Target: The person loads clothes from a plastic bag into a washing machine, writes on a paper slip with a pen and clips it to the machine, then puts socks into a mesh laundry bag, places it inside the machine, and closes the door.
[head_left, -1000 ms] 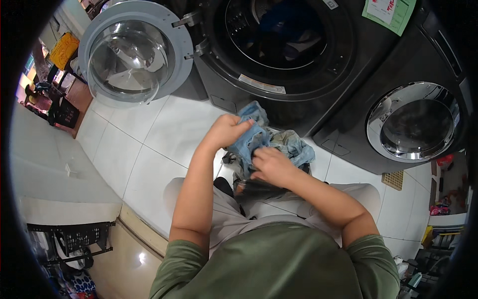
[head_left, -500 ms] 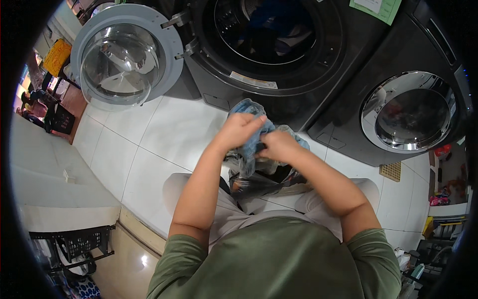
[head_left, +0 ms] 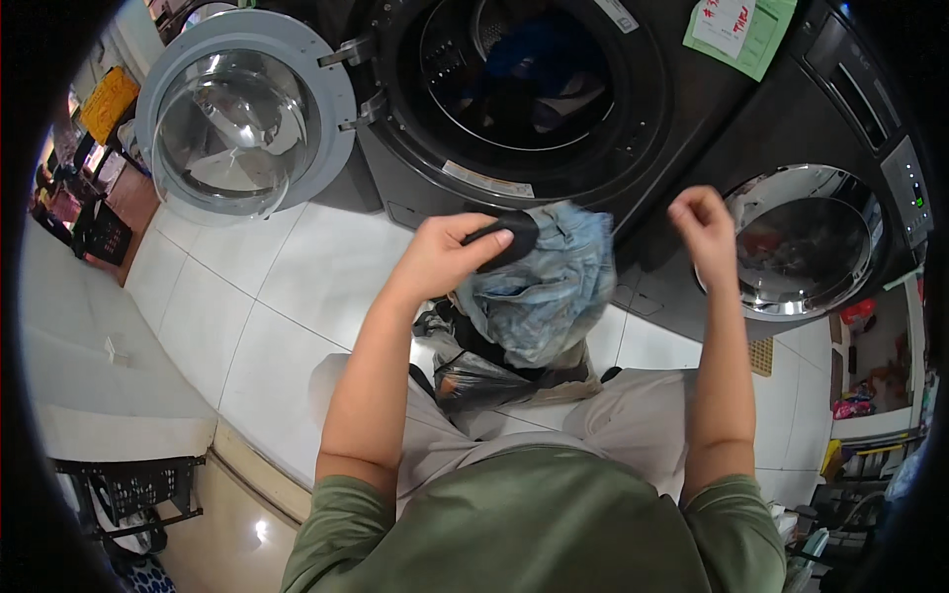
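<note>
A crumpled light blue denim garment [head_left: 554, 287] hangs in front of me, pinched at its upper left edge by my left hand [head_left: 445, 259]. Under that thumb a black piece of cloth [head_left: 521, 237] lies against the denim; whether it belongs to the garment I cannot tell. Apart from the cloth, my right hand [head_left: 706, 232] is raised with curled fingers and nothing visible in them. Below the garment, between my knees, stands a clear plastic bag [head_left: 474, 381] with dark clothes in it, partly hidden by the denim.
Straight ahead is a dark front-loading washing machine [head_left: 415, 183], with blue and dark clothes [head_left: 544, 64] in its drum. Its round glass door [head_left: 232, 124] is swung out left. At right stands a second machine with its door [head_left: 806, 242] closed. A black basket [head_left: 148, 489] sits lower left.
The denim, bunched between both hands before, now hangs spread out from the left hand. My right hand has let go and moved up and right. The black cloth has come into view.
</note>
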Demonstrator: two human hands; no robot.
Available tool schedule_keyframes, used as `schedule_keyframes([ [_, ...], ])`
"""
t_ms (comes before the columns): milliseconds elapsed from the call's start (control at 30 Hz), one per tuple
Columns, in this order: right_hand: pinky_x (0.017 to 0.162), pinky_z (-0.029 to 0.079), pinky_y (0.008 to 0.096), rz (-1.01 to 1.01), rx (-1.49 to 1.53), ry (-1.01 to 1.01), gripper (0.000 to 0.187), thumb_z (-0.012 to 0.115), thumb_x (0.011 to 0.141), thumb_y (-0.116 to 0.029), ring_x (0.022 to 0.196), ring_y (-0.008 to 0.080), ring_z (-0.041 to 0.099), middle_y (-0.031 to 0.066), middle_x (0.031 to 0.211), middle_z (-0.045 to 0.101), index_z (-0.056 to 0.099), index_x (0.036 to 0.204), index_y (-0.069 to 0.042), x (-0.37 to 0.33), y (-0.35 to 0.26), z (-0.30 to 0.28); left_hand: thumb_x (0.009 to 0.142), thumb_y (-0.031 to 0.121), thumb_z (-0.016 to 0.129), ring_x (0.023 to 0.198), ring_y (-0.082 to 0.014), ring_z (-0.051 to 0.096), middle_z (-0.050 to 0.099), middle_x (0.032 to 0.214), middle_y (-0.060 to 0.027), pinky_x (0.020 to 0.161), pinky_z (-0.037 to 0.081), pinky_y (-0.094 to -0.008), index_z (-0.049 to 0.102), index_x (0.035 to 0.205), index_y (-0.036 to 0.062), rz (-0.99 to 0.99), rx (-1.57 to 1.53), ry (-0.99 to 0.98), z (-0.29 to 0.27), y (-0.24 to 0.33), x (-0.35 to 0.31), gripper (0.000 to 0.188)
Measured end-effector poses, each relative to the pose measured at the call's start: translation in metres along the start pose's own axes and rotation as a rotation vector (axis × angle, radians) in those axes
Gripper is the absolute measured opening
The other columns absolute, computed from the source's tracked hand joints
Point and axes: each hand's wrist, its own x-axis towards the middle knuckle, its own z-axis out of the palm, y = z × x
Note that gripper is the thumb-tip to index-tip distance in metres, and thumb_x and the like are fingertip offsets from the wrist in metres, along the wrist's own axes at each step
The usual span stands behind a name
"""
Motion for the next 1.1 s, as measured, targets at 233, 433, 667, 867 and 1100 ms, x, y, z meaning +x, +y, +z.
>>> schedule_keyframes([
  [233,0.087,0.049,0.0393,-0.156,-0.696,-1.030,0.058,0.079,0.071,-0.036,0.103,0.0325,0.061,0.0170,0.106,0.065,0.062,0.112,0.000,-0.067,-0.018,0.155,0.083,0.012,0.069,0.065,-0.0109,0.052,0.052,0.068,-0.0025,0.056,0.039,-0.0272,0.070,0.088,0.0000,0.229,0.248,-0.172,0.030,0.014,0.002,0.013],
  [433,0.097,0.042,0.0388,-0.117,-0.748,-1.367,0.064,0.081,0.065,-0.041,0.113,0.0321,0.055,0.0153,0.120,0.061,0.064,0.113,-0.002,-0.073,0.012,0.194,0.082,0.011,0.069,0.062,-0.0153,0.051,0.052,0.069,-0.0057,0.055,0.040,-0.0285,0.070,0.093,0.0006,0.376,0.363,-0.169,0.029,-0.007,-0.003,0.015],
  [667,0.077,0.052,0.0412,-0.053,-0.981,-1.650,0.040,0.078,0.069,-0.033,0.088,0.0317,0.066,0.0168,0.090,0.069,0.070,0.090,0.000,-0.060,-0.001,0.169,0.085,0.018,0.068,0.072,-0.0179,0.059,0.062,0.080,-0.0079,0.065,0.046,-0.0289,0.071,0.097,0.0037,0.179,0.334,0.008,0.011,-0.012,-0.002,0.020],
  [867,0.060,0.043,0.0341,-0.181,-0.573,-0.906,0.033,0.074,0.075,-0.032,0.063,0.0170,0.053,0.0094,0.067,0.059,0.065,0.082,-0.002,0.060,-0.103,0.113,0.082,0.022,0.071,0.123,-0.0260,0.042,0.039,0.139,-0.0156,0.098,0.042,-0.0372,0.043,0.138,0.0129,0.043,0.030,0.285,-0.053,-0.025,-0.008,0.063],
  [1100,0.082,0.049,0.0296,-0.522,0.726,-0.478,0.036,0.066,0.086,-0.013,0.087,0.0173,0.062,0.0115,0.098,0.063,0.053,0.116,0.003,0.147,-0.234,0.093,0.071,0.022,0.077,0.134,-0.0310,0.035,0.037,0.142,-0.0210,0.108,0.032,-0.0364,0.015,0.147,0.0005,0.153,0.187,-0.048,0.019,-0.066,0.002,0.101],
])
